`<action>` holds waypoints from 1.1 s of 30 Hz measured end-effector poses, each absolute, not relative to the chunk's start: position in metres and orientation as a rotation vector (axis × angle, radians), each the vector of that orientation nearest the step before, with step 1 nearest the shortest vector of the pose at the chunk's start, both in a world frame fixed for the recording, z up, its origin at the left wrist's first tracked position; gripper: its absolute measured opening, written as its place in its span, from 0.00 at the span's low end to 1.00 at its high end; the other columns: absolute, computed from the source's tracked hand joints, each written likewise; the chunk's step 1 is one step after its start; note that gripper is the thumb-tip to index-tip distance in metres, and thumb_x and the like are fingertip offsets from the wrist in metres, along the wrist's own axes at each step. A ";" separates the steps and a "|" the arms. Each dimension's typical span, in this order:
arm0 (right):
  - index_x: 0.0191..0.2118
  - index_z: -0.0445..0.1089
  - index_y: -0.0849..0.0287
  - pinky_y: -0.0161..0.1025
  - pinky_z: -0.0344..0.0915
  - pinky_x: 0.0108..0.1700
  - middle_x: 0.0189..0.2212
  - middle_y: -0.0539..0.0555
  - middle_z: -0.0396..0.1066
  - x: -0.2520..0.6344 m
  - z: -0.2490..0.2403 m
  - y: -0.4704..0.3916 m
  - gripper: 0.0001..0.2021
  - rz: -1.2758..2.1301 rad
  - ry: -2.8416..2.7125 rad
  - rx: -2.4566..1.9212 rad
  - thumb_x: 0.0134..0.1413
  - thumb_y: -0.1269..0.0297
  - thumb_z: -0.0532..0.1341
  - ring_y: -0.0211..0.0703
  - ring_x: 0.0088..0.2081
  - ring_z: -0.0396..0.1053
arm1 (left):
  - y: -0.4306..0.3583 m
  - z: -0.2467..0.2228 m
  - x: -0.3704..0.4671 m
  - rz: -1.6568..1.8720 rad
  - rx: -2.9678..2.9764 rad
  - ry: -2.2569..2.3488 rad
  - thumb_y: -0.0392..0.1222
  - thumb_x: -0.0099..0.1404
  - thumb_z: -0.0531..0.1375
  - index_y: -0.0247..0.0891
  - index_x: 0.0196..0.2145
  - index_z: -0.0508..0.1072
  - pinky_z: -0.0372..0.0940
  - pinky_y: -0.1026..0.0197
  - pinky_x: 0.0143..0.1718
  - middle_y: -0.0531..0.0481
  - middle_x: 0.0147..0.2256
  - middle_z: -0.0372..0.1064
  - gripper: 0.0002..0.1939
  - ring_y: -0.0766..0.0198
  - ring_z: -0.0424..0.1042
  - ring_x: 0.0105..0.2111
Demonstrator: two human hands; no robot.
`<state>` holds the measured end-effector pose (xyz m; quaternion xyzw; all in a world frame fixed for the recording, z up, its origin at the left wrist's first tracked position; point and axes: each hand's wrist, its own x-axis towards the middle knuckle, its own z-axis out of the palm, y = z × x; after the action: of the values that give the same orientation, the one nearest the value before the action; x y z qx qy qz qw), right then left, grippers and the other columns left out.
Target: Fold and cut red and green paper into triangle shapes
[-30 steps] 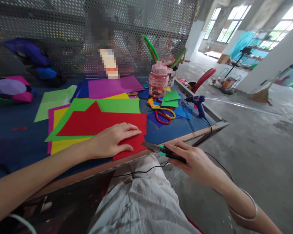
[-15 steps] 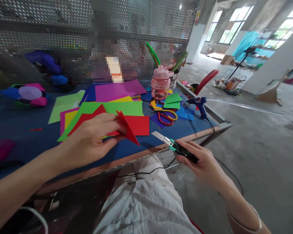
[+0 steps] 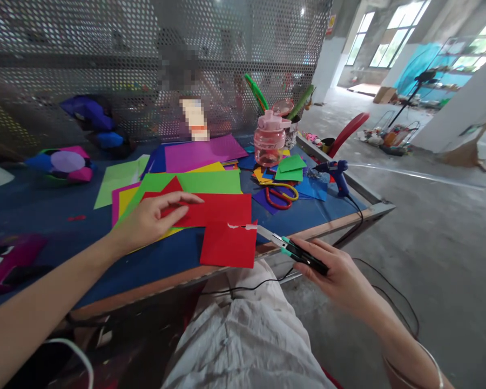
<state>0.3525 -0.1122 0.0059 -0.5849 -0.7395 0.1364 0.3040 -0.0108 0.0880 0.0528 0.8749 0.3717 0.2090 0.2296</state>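
My left hand [image 3: 156, 216] rests with its fingers apart over the left part of a long red sheet [image 3: 222, 208], holding nothing. In front of that sheet a red square piece [image 3: 229, 247] lies flat at the table's front edge, its upper edge ragged and white. My right hand [image 3: 328, 265] grips a black and green utility knife [image 3: 303, 254], its blade out and pointing left, the tip close to the square's upper right corner. Under the red sheet lie green paper [image 3: 210, 181] and yellow paper.
Scissors [image 3: 281, 194] with red and yellow handles, a pink bottle [image 3: 269, 140], small coloured papers and a blue glue gun [image 3: 336, 173] are at the right. Purple paper [image 3: 204, 153] lies behind; folded paper shapes [image 3: 67, 162] stand at the left. A metal mesh rises behind.
The red piece my left hand held raised now lies flat at the front edge. My left hand has let go and opened. The knife stays in my right hand; the view has shifted slightly.
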 end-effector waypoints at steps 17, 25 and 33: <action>0.66 0.73 0.52 0.41 0.77 0.44 0.52 0.59 0.80 0.348 0.005 -0.110 0.19 0.371 -1.994 -1.590 0.75 0.58 0.59 0.49 0.46 0.82 | 0.079 0.057 0.074 0.370 2.415 0.933 0.53 0.63 0.63 0.43 0.45 0.79 0.72 0.54 0.52 0.49 0.44 0.83 0.17 0.55 0.79 0.43; 0.67 0.71 0.51 0.43 0.79 0.45 0.55 0.59 0.79 0.347 0.002 -0.104 0.20 0.244 -1.974 -1.662 0.76 0.58 0.58 0.51 0.49 0.82 | 0.081 0.053 0.069 0.463 2.329 0.886 0.58 0.62 0.62 0.42 0.34 0.75 0.73 0.56 0.46 0.49 0.36 0.82 0.16 0.56 0.80 0.40; 0.68 0.70 0.52 0.40 0.78 0.41 0.54 0.59 0.79 0.332 0.004 -0.110 0.21 0.270 -2.112 -1.667 0.74 0.61 0.61 0.49 0.46 0.83 | 0.078 0.055 0.062 0.507 2.328 0.918 0.58 0.62 0.63 0.41 0.34 0.76 0.72 0.53 0.45 0.48 0.35 0.81 0.17 0.54 0.79 0.39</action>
<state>0.3316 -0.1097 0.0036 -0.6017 -0.7625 0.0975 0.2169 0.0617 0.0784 0.0552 0.8726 0.3440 0.1901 0.2900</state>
